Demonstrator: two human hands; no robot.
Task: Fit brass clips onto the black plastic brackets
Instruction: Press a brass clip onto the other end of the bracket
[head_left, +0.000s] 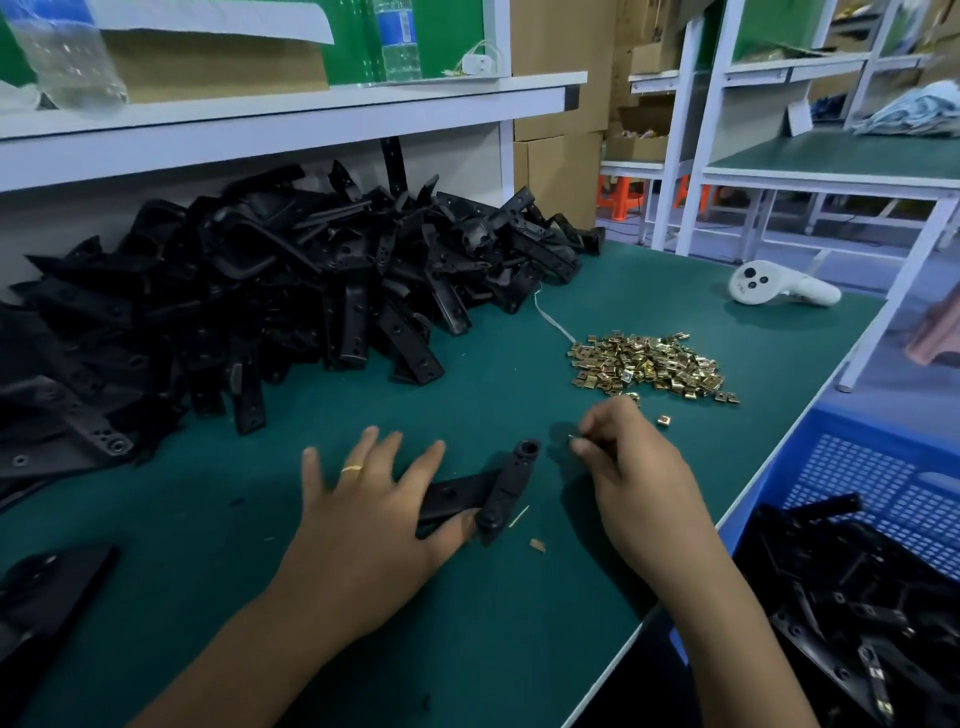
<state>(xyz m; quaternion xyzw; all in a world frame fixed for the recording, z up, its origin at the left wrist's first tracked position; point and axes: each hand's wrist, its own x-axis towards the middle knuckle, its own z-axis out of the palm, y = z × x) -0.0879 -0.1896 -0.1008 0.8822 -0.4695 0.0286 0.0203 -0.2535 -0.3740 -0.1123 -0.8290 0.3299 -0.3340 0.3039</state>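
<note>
A big heap of black brackets (291, 291) lay at the left on the green counter (519, 623). In front of it the left hand (363, 519) rested flat, its fingers straight and spread, pressing one black bracket (498, 488) on the counter. Just right of this bracket the right hand (634, 467) had its fingers curled, pinching a small brass clip (571, 438). Behind that hand lay a pile of brass clips (649, 366). A blue crate (857, 467) with more brackets stood at the far right.

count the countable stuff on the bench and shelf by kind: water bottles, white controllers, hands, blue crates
water bottles: 2 (second at left)
white controller: 1
hands: 2, left hand, right hand
blue crate: 1
total: 6
</note>
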